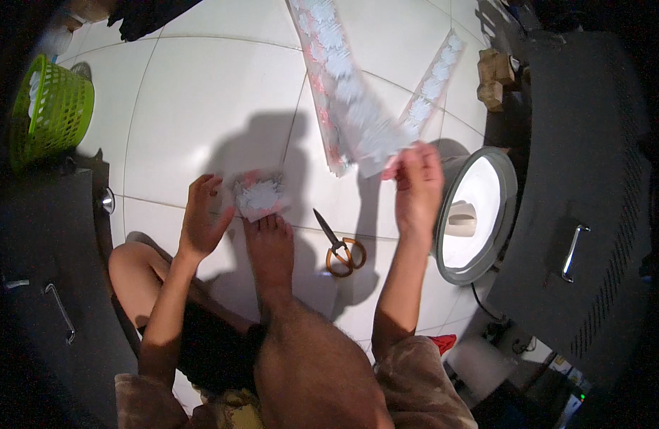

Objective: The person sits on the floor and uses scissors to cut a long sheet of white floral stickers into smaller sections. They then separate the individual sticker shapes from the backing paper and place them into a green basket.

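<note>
My right hand (417,189) is closed on the near end of a long clear plastic strip (347,89) with white jagged, flower-like shapes along it. Motion blurs that end of the strip. My left hand (205,214) is held with fingers apart, just left of a small cut piece of similar plastic (260,194) with a white shape and pinkish marks, close to my toes. Whether the fingers touch this piece I cannot tell. Between my hands, scissors (337,247) with orange-brown handles lie on the floor, tips pointing away from me.
Another strip (433,82) lies on the white tiled floor at far right. A round lit lamp (512,214) stands right of my right hand, before a dark cabinet (551,200). A green basket (72,107) is at far left, and cardboard pieces (494,75) lie far right.
</note>
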`<action>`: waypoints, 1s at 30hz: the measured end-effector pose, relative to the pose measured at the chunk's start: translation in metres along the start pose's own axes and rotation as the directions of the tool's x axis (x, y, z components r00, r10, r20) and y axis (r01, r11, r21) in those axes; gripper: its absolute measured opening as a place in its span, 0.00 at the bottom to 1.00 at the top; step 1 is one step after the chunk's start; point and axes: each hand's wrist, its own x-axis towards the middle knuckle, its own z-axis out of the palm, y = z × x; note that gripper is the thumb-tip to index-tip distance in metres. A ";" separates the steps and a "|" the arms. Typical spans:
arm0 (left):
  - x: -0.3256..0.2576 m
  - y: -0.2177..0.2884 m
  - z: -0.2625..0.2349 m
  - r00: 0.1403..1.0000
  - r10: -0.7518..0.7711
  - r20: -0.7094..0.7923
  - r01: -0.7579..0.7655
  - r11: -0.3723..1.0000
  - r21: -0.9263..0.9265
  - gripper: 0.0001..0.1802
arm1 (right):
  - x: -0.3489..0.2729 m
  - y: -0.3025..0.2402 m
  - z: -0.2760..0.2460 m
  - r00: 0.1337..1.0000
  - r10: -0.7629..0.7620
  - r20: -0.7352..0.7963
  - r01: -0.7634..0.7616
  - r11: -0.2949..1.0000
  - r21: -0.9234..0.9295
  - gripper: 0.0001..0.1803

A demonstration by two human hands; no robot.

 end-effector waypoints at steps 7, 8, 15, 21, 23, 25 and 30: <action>0.007 0.003 -0.002 0.999 -0.003 -0.036 0.003 1.000 -0.021 0.31 | 0.012 0.034 -0.020 0.934 0.271 -0.233 -0.329 0.906 -0.266 0.05; 0.004 0.004 -0.003 0.999 0.017 -0.044 -0.018 1.000 -0.014 0.31 | 0.010 0.043 -0.026 0.959 0.234 -0.158 -0.269 0.924 -0.270 0.05; 0.000 0.002 0.005 0.992 -0.125 0.027 0.126 0.991 -0.054 0.30 | 0.007 0.087 -0.041 0.967 -0.112 -0.228 -0.059 0.772 -0.633 0.05; 0.002 0.002 0.004 0.999 -0.041 -0.003 0.041 0.998 -0.054 0.30 | 0.003 0.117 -0.036 0.941 -0.164 -0.295 -0.082 0.737 -0.670 0.06; 0.001 0.003 0.003 0.999 -0.038 -0.008 0.038 0.997 -0.061 0.32 | 0.001 0.117 -0.034 0.928 -0.210 -0.306 -0.068 0.714 -0.696 0.06; 0.000 0.003 0.001 0.998 -0.064 -0.005 0.063 0.996 -0.063 0.33 | 0.000 0.112 -0.030 0.924 -0.233 -0.304 -0.073 0.671 -0.737 0.06; 0.001 0.005 -0.002 0.994 -0.107 -0.023 0.104 0.990 -0.096 0.32 | -0.003 0.087 -0.019 0.932 -0.251 -0.260 -0.092 0.531 -0.842 0.07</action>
